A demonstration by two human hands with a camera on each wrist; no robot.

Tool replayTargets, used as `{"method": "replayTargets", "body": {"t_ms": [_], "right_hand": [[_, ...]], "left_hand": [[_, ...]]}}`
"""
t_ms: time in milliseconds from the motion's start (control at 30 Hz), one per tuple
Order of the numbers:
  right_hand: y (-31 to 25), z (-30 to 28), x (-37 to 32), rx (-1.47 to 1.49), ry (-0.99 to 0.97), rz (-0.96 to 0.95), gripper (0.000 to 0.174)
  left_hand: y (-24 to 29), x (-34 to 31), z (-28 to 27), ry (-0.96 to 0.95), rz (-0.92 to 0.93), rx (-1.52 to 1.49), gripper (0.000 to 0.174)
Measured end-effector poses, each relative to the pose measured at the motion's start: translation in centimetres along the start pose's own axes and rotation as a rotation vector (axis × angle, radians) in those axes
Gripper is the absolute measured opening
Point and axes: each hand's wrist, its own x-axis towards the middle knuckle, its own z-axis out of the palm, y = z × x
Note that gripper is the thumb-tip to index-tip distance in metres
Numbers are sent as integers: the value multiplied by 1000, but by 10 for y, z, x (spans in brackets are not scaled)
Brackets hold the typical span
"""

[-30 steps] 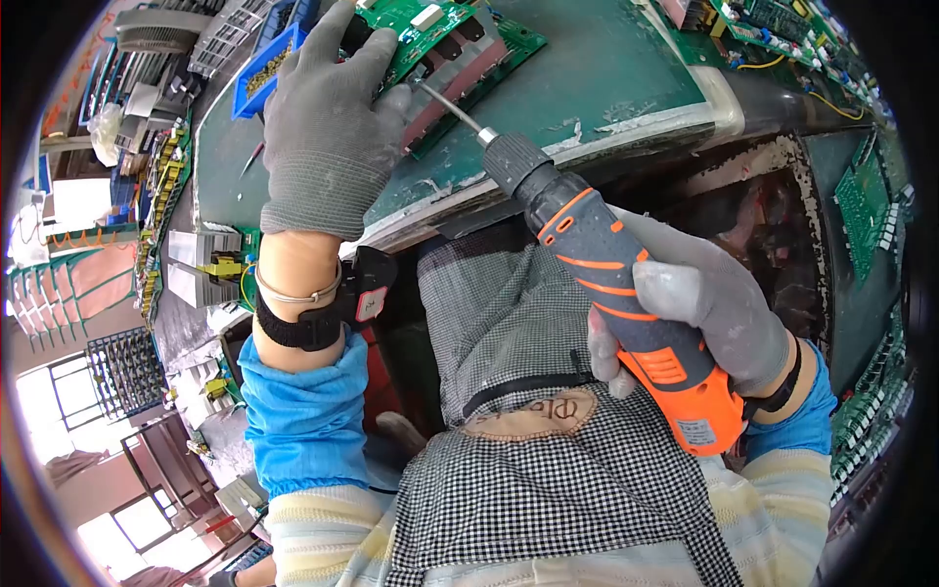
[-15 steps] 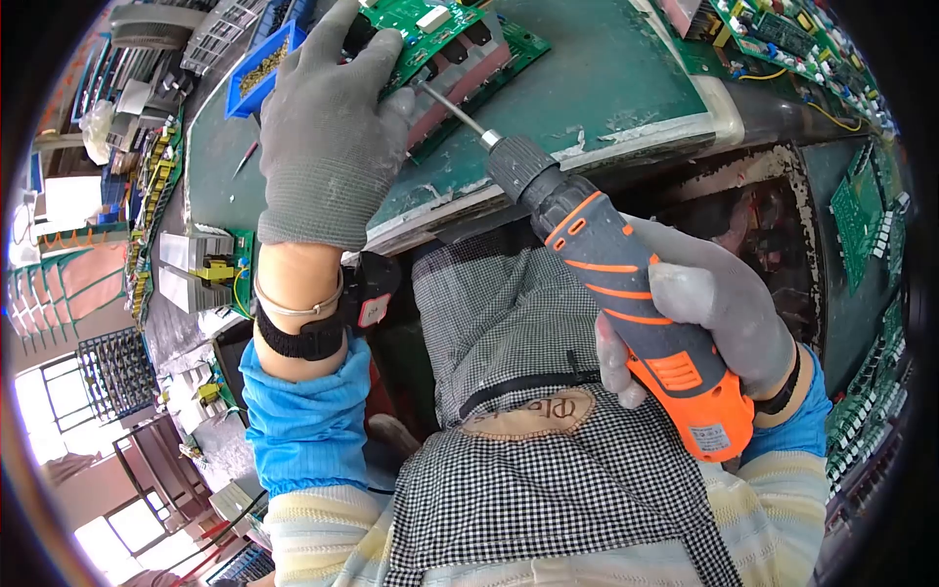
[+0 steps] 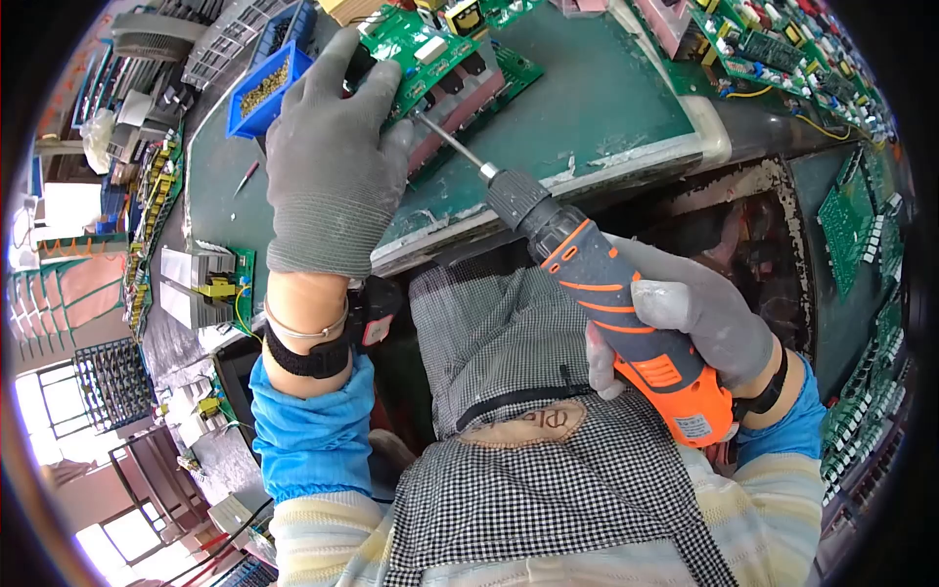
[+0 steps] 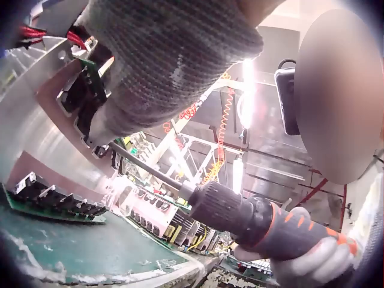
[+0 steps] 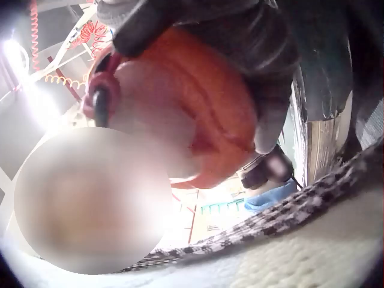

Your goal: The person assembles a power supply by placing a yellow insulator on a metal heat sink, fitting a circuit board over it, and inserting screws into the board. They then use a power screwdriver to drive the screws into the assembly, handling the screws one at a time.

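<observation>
A green circuit board (image 3: 416, 49) sits over a metal block with pink sheets and black components along its side. My gloved left hand (image 3: 333, 157) holds this assembly, its thumb low at the near side and other fingers over the board's left end. In my gloved right hand (image 3: 699, 308) is a grey and orange electric screwdriver (image 3: 626, 303), gripped round its body. Its long bit (image 3: 450, 135) slants to the assembly's side, the tip right by my left thumb. In the left wrist view the bit (image 4: 150, 171) meets the row of black components (image 4: 90, 129).
A blue box (image 3: 264, 93) of small brass-coloured screws stands left of my left hand. A thin red pen-like tool (image 3: 246, 177) lies on the green mat (image 3: 597, 93). Heatsink boards (image 3: 201, 284) line the left, and populated circuit boards (image 3: 773, 49) the right. The table edge (image 3: 548, 186) runs below the bit.
The head view has shifted slightly, showing more of the far side of the table. Both hands keep their holds, and the bit's tip stays at the assembly's side.
</observation>
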Motion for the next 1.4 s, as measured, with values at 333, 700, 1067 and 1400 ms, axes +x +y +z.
{"method": "replayTargets", "body": {"t_ms": [333, 700, 1067, 1400], "right_hand": [[-8, -2, -2, 42, 2, 61, 74], [12, -36, -6, -212, -179, -97, 81], [26, -45, 2, -82, -56, -432, 74], [37, -54, -6, -150, -79, -599, 75]], "left_hand": [[2, -1, 3, 9, -35, -2, 40], [-8, -14, -32, 226, -81, -237, 48], [-92, -83, 21, -272, -764, -992, 30], [-7, -91, -23, -543, -621, -1434, 39]]}}
